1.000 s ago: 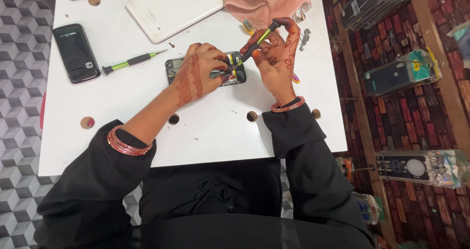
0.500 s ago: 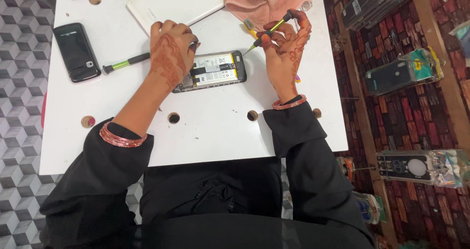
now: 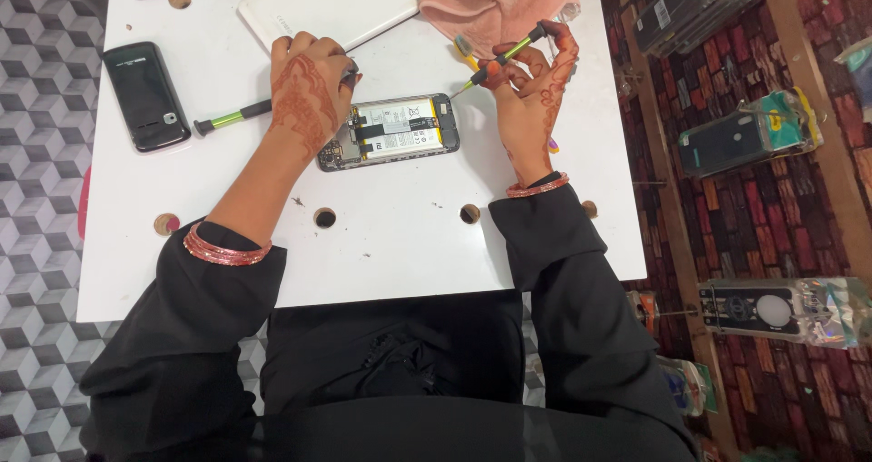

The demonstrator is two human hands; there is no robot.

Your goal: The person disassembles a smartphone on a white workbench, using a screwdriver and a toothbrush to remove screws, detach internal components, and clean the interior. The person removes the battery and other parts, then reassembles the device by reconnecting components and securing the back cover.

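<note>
While right hand (image 3: 531, 85) holds it, screwdriver (image 3: 502, 58) tip down-left (shaft diagonal), twd opened phone (image 3: 391, 131)

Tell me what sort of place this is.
Probably a phone repair stall or small shop. An opened phone with its battery showing lies on a white table, the right hand holds a small screwdriver, and packaged phone cases lie alongside.

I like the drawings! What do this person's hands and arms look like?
Both arms wear long black sleeves. Each wrist has reddish-pink bangles. The left hand and right hand carry dark reddish henna patterns of swirls and lines.
</note>
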